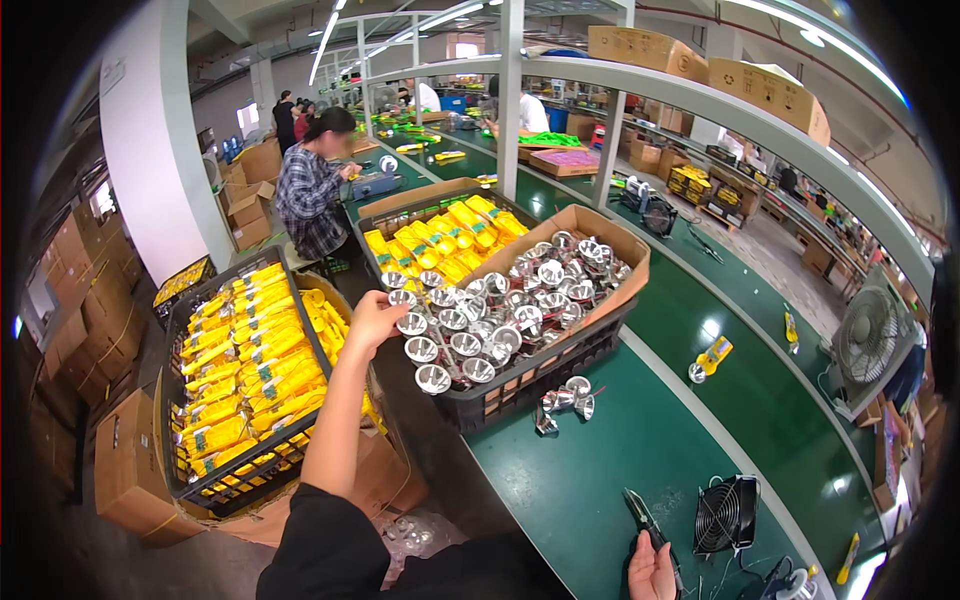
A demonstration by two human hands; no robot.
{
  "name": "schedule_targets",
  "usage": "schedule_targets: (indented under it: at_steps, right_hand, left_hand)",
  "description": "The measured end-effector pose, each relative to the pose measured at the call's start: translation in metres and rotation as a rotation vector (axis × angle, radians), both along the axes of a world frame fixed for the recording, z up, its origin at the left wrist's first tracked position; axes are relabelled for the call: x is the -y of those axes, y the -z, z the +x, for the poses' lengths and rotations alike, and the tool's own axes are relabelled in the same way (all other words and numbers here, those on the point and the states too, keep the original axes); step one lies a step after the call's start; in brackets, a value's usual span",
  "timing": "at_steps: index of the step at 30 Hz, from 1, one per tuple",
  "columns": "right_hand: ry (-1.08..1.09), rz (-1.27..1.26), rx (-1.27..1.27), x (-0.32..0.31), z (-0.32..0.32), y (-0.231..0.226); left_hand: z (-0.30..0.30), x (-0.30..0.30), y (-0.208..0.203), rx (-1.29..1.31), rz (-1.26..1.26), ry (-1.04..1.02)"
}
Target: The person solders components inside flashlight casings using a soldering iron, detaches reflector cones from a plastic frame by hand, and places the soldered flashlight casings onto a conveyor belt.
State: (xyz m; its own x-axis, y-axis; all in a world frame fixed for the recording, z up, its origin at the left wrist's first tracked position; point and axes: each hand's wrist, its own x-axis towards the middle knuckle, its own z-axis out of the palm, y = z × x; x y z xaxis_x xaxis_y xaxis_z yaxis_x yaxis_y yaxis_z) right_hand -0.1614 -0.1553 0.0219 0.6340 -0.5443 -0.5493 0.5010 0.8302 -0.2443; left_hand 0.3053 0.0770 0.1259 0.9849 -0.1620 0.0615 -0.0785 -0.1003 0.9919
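Observation:
My left hand [376, 322] reaches out to the near-left side of a heap of silver lamp reflectors [480, 330]. Its fingers are closed at the rim of one reflector cup [403, 298]; the fingertips are partly hidden. The heap lies in an open cardboard box [632, 275] set on a black plastic crate [530, 385]. Low on the right, my right hand [652, 572] is palm up over the green bench, its fingers curled beside a slim dark-handled tool with a metal tip, which looks like a soldering iron [643, 512]. The hand seems to hold it.
Crates of yellow lamp bodies stand left [250, 370] and behind [450, 235]. Several loose reflectors [570, 398] lie on the bench [560, 480]. A small black fan [726, 514] is right of my right hand. Another person [312, 190] works at the far left; a large fan [870, 335] stands right.

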Motion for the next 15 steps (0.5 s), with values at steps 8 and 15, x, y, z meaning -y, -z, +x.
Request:
schedule_targets:
  at_steps: [8, 15]
  right_hand:
    - [-0.139, -0.012, -0.119, -0.004, -0.015, 0.02]
    - [-0.193, -0.069, 0.175, -0.024, -0.022, 0.01]
  left_hand:
    - [0.004, 0.015, -0.015, -0.16, -0.13, 0.113]
    - [0.042, 0.022, -0.037, -0.002, 0.011, 0.071]
